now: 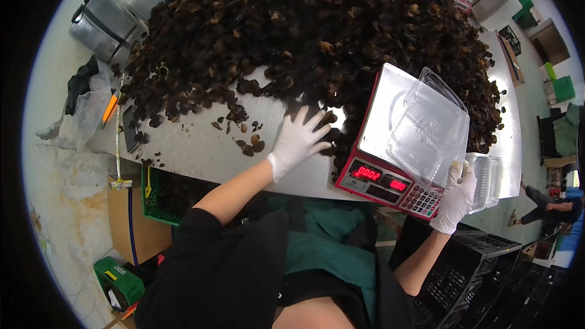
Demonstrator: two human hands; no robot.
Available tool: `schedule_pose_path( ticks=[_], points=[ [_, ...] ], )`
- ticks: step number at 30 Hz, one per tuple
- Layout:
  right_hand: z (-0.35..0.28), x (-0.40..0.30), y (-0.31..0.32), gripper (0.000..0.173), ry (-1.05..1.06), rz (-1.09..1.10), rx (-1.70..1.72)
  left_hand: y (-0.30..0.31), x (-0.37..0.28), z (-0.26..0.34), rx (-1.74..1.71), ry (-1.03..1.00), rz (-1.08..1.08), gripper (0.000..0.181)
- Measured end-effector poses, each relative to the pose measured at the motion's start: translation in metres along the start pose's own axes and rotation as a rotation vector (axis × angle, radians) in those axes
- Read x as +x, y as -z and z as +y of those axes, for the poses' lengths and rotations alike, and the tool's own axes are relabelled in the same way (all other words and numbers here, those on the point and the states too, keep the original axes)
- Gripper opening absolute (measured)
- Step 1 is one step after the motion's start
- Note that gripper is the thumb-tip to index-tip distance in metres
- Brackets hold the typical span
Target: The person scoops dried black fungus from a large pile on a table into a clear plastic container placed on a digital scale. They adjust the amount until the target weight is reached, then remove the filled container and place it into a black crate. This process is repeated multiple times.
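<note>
A large heap of dark brown fungus, which looks like wood ear mushrooms [292, 27], covers the far part of a metal table [196, 135]. My left hand [299, 139], in a white glove, is spread palm down at the heap's near edge, fingertips by loose pieces. At the near edge of a clear plastic clamshell box [422, 132], my gloved right hand [457, 194] pinches the rim. The box lies open and tilted across the steel pan of a red digital scale [372, 185], with no mushrooms visible inside. Red digits glow on the scale's display.
Stacked clear boxes [484, 183] stand right of the scale. An orange-handled cutter [110, 108] and a dark phone-like object [130, 129] lie at left. Black crates [452, 274] and a green crate [157, 212] are below the table. Another person [555, 205] is far right.
</note>
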State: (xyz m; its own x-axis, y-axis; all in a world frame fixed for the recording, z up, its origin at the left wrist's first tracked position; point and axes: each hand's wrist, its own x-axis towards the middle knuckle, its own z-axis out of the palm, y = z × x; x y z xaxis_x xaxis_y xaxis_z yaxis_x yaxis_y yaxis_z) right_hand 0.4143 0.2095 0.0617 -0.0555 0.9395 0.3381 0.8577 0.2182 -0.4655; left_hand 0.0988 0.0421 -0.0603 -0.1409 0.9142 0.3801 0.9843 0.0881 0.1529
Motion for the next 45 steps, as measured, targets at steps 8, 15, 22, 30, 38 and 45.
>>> schedule_pose_path(
  ticks=[8,15,22,30,38,45],
  points=[
    [0.015,0.006,-0.021,0.038,-0.308,-0.28,0.417,0.028,-0.01,0.001,-0.029,-0.098,0.005,0.052],
    [0.011,0.004,-0.024,0.032,-0.35,-0.292,0.558,0.008,-0.011,-0.015,-0.059,-0.079,0.11,0.033],
    [0.002,-0.002,-0.025,0.029,-0.352,-0.285,0.701,0.061,0.061,0.011,-0.483,0.076,0.351,0.037],
    [-0.028,-0.004,-0.041,0.027,-0.192,-0.302,0.569,0.058,0.151,0.095,-0.337,-0.558,-0.013,0.042],
    [-0.026,-0.001,-0.034,0.026,-0.233,-0.26,0.628,0.082,0.184,0.019,-0.425,-0.432,0.247,0.036],
    [-0.037,-0.008,-0.014,0.021,0.174,0.036,0.481,-0.021,0.128,-0.117,-0.175,-0.003,-0.018,0.037]
  ],
)
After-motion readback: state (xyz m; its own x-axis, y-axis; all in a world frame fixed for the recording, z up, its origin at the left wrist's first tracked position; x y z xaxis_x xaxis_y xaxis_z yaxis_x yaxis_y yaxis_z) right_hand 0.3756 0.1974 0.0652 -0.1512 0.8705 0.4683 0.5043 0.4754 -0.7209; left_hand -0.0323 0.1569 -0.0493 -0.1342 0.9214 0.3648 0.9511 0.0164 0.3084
